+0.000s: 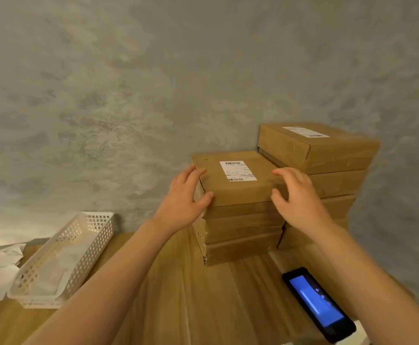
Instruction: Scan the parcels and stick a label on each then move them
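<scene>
On the wooden table point(178, 295), against the wall:
Top parcel point(238, 188): labelled, crowning the nearer stack.
Left hand point(181, 197): spread wide, touching its left edge.
Right hand point(296, 197): spread wide, at its right corner.

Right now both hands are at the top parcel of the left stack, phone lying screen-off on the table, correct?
Not quite: the head view shows the phone with its screen lit blue. The left hand and right hand are at the top parcel of the left stack.
</scene>
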Demonstrator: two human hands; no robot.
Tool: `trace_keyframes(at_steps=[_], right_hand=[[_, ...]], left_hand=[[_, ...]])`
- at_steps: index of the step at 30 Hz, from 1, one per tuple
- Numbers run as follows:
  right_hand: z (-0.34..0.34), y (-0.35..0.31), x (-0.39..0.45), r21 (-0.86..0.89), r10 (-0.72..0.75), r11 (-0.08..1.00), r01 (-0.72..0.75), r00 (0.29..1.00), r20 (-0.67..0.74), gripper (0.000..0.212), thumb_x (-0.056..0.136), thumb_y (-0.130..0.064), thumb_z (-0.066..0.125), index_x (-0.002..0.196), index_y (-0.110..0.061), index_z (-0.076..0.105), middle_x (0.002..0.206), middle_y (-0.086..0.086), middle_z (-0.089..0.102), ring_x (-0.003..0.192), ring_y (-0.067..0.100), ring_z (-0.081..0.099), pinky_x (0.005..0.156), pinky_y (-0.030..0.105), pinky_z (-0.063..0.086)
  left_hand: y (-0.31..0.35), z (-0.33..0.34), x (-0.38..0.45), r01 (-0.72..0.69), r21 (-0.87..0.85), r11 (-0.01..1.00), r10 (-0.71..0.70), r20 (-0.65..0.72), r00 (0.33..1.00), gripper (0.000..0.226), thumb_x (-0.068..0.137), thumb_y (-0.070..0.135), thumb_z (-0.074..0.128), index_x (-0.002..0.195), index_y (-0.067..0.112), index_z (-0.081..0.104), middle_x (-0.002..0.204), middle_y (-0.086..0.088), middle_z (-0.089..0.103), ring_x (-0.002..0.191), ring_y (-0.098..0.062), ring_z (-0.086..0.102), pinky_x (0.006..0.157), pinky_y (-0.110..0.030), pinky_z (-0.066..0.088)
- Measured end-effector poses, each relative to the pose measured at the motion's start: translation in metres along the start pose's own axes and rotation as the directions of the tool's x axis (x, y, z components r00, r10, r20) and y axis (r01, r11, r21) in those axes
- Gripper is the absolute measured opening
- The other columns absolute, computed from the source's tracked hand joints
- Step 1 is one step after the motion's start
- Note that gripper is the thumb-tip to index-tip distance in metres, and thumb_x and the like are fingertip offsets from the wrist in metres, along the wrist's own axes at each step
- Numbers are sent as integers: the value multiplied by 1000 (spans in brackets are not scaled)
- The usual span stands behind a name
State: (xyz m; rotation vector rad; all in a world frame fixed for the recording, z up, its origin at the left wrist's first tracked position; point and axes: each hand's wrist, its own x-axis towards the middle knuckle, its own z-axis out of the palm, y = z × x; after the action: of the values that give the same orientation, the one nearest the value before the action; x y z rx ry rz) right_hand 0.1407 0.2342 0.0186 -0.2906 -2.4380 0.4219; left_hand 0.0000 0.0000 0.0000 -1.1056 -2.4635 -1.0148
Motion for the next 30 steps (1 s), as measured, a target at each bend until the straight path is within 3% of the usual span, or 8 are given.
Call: trace_keyframes(at_steps=[5, 9, 11, 13, 18, 25, 28, 30], right_hand=[[15, 12, 3, 95, 299, 949, -301, 954, 36, 60, 99, -41, 51, 150, -17, 31, 155, 5, 32, 139, 24, 38, 111, 40, 35], [25, 18, 1, 158, 359, 921, -357, 933, 18, 66, 98, -44, 51, 153, -18, 25, 161, 6, 21, 143, 26, 33, 111, 42, 35], [28, 20, 2, 205, 399, 893, -400, 916, 49, 68, 98, -44, 52, 154, -18, 23, 161, 6, 22, 144, 26, 32, 112, 42, 33], [30, 21, 2, 234, 413, 877, -419, 907, 78, 69, 97, -45, 53, 154, -19, 24, 159, 6, 26, 142, 26, 35, 112, 43, 35], [28, 6, -5, 277, 376, 892, -358, 926, -15, 60, 96, -44, 55, 148, -23, 34, 151, 4, 36, 127, 26, 49, 104, 46, 46], [38, -57, -22, 300, 221, 937, -182, 970, -103, 39, 92, -46, 57, 127, -34, 46, 135, -4, 43, 114, 17, 53, 95, 44, 50], [51, -93, -35, 309, 142, 946, -95, 981, -133, 30, 92, -40, 60, 119, -31, 51, 123, -7, 45, 101, 7, 47, 83, 9, 40], [62, -116, -45, 329, 87, 944, -37, 987, -138, 28, 92, -36, 60, 117, -27, 53, 119, -7, 44, 99, 5, 46, 78, 5, 35]], left_hand=[[5, 26, -1, 188, -204, 961, -181, 51, 982, 76, 91, 56, 61, 154, 35, 24, 167, -1, 2, 153, -22, 10, 120, -41, 21], [7, 37, -4, 251, -306, 919, -251, 39, 967, 76, 87, 52, 68, 151, 36, 28, 167, -3, 1, 153, -21, 12, 117, -35, 24], [6, 42, -4, 268, -344, 900, -269, 45, 962, 75, 87, 50, 69, 149, 39, 28, 165, -1, 8, 150, -22, 20, 114, -36, 29], [5, 45, -3, 251, -387, 887, -257, 39, 966, 76, 85, 53, 70, 146, 41, 27, 155, 6, 27, 140, -21, 37, 113, -37, 37], [0, 41, -9, 279, -499, 821, -294, 50, 955, 87, 72, 70, 64, 144, 42, 24, 146, 7, 43, 123, -15, 54, 102, -44, 51], [-21, -7, -59, 254, -587, 768, -429, -178, 885, 47, 98, 40, 54, 141, 35, 33, 134, 9, 43, 108, -3, 52, 89, -22, 44], [-44, -30, -93, 267, -631, 729, -503, -227, 834, 33, 101, 42, 48, 133, 42, 39, 126, 16, 47, 112, -2, 49, 92, -26, 44], [-60, -41, -117, 275, -652, 707, -548, -258, 796, 30, 101, 42, 48, 131, 42, 42, 123, 25, 46, 114, 4, 47, 90, -26, 44]])
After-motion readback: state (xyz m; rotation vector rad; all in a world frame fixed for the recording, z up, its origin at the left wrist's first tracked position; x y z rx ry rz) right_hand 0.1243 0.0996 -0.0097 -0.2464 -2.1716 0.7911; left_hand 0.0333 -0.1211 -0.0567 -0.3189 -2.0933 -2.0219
